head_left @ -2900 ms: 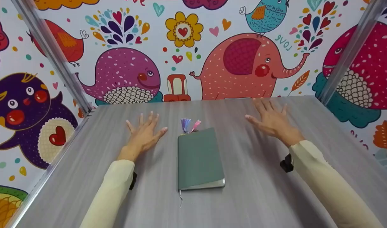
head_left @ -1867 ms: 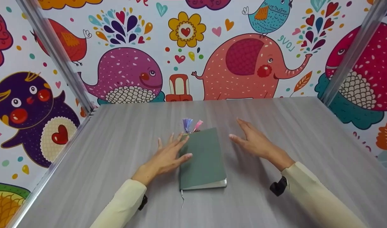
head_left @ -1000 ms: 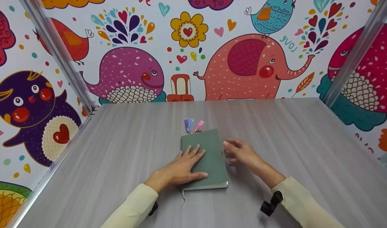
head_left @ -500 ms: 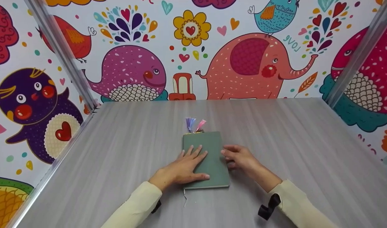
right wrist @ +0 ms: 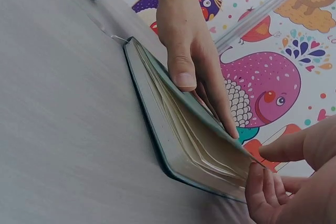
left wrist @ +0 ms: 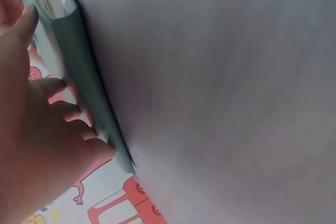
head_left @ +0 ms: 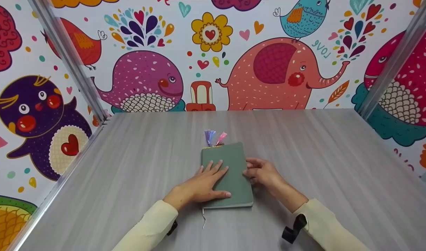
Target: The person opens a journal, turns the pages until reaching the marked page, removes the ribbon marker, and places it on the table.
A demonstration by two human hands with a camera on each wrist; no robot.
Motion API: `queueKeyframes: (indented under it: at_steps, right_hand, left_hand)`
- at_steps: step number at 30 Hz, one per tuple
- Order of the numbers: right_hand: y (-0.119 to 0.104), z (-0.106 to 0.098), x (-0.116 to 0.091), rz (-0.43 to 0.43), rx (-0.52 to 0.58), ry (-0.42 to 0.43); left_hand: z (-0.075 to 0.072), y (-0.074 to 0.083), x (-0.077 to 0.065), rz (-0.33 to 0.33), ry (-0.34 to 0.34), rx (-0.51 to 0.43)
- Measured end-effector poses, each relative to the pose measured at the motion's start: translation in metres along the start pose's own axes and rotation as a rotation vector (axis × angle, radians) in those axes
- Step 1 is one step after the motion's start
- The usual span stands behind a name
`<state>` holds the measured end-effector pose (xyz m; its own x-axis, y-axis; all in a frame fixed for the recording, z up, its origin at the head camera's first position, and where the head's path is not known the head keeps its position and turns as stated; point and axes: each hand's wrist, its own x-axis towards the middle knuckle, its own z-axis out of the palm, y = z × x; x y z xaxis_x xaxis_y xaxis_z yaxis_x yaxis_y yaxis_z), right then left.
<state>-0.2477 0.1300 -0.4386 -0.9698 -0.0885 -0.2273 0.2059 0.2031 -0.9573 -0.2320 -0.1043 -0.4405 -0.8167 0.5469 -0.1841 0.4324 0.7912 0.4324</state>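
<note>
A green hardcover notebook [head_left: 236, 183] lies in the middle of the table in the head view. My left hand [head_left: 203, 185] rests on its cover, fingers spread and straight. At the right edge, my right hand [head_left: 267, 175] pinches the cover; in the right wrist view the thumb is above and curled fingers [right wrist: 262, 187] are beneath. The cover stands slightly raised there, with cream pages [right wrist: 184, 135] showing fanned below it. A purple-blue tassel [head_left: 210, 138] and a pink tassel [head_left: 221, 138] stick out at the top. A thin ribbon [head_left: 204, 218] trails from the bottom.
The grey wood-grain table [head_left: 139, 150] extends around the notebook. Behind it stands a wall [head_left: 234, 21] printed with cartoon animals, with metal posts [head_left: 70, 62] at the corners. A black strap [head_left: 294, 229] hangs from the right wrist.
From apart over the table, both hands have moved in to the notebook. The left has settled on the cover; the right has taken hold of the cover's right edge.
</note>
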Motion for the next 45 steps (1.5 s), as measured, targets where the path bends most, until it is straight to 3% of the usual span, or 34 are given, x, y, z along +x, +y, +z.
queueKeyframes:
  at_steps: [6, 11, 22, 29, 38, 45]
  right_hand:
    - [-0.007, 0.000, -0.003, -0.021, 0.012, 0.017]
    - [-0.011, 0.002, -0.006, -0.041, 0.054, -0.012]
    - [-0.021, 0.010, -0.009, -0.058, 0.180, -0.076]
    - [-0.024, 0.016, -0.014, -0.145, 0.112, -0.161]
    - [-0.025, 0.030, -0.019, -0.259, 0.077, -0.319]
    - [-0.025, 0.041, -0.020, -0.321, 0.041, -0.452]
  left_hand:
    - [-0.002, 0.000, 0.000, -0.001, 0.009, -0.030]
    - [-0.003, -0.001, -0.002, 0.012, 0.054, -0.090]
    - [-0.010, 0.001, -0.004, 0.024, 0.180, -0.307]
    - [-0.021, 0.010, -0.010, -0.012, 0.237, -0.466]
    - [-0.041, 0.024, -0.015, -0.086, 0.216, -0.648]
    - [-0.055, 0.022, -0.020, -0.106, 0.174, -0.776]
